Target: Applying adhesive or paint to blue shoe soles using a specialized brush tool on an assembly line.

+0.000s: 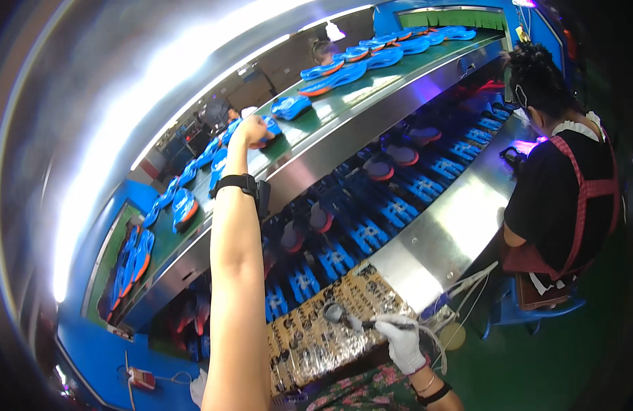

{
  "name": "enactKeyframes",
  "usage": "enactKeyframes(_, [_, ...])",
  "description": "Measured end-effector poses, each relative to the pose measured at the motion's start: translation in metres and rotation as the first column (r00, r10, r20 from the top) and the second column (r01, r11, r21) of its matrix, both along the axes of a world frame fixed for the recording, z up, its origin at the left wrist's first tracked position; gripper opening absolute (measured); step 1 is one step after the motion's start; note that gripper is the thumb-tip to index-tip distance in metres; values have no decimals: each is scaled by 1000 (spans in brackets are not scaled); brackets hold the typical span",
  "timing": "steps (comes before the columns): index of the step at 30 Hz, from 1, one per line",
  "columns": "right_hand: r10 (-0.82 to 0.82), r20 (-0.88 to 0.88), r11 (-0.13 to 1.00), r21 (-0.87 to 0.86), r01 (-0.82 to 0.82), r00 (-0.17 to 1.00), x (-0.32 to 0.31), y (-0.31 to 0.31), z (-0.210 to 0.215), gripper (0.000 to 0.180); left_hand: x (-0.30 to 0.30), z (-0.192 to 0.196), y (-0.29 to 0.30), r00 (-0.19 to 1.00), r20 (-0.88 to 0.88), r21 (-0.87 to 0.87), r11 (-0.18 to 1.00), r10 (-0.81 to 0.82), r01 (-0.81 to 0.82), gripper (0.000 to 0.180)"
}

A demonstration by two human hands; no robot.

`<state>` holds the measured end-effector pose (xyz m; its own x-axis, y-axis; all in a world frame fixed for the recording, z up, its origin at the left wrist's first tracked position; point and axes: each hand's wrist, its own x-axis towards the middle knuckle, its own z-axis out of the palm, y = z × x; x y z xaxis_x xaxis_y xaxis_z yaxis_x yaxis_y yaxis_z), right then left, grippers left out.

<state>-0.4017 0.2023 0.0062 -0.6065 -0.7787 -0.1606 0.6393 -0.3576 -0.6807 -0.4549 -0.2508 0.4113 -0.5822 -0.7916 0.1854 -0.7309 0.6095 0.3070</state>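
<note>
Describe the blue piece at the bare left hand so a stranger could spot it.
Find the green conveyor belt slanting across the upper picture. Follow the bare forearm up to the left hand over it. The blue piece, orange at its edge, pokes out at the hand's right, partly hidden by it, while the next piece up-right lies clear.

No wording, number or sign can be read with certainty in this view. Rows of dark marks cover the tan sheet (pixel 309 339) on the near part of the worktop (pixel 460 236), too small and too broken up by glare to tell as letters or mere pattern, and the pale marks on the blue shoe-shaped pieces (pixel 289 107) along the green belt (pixel 324 118) are blurred. Any print on the red-and-white box (pixel 141 379) at lower left is likewise too small to make out.
</note>
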Motion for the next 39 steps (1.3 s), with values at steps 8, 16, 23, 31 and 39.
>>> enactKeyframes(8, [-11, 31, 1000, -21, 12, 999, 25, -5, 13, 15, 71, -44, 84, 591, -803, 162, 925, -79, 344, 21])
enactKeyframes(16, [-68, 10, 996, -64, 69, 998, 42, -27, -8, 17, 155, -139, 195, -120, -968, 63, 676, 220, 735, 31])
enactKeyframes(23, [-112, -20, 992, -64, 110, 994, 41, -40, -10, 18, 259, -277, 268, 149, -833, 230, 87, 532, 969, 64])
enactKeyframes(31, [-93, 63, 985, -143, 102, 994, 33, -49, 4, 21, 353, -401, 307, 401, -715, 525, 61, 573, 849, 73])
enactKeyframes(39, [63, -109, 979, -188, -83, 992, 88, -37, 53, 23, 338, -437, 350, 386, -733, 496, 50, 560, 867, 86])
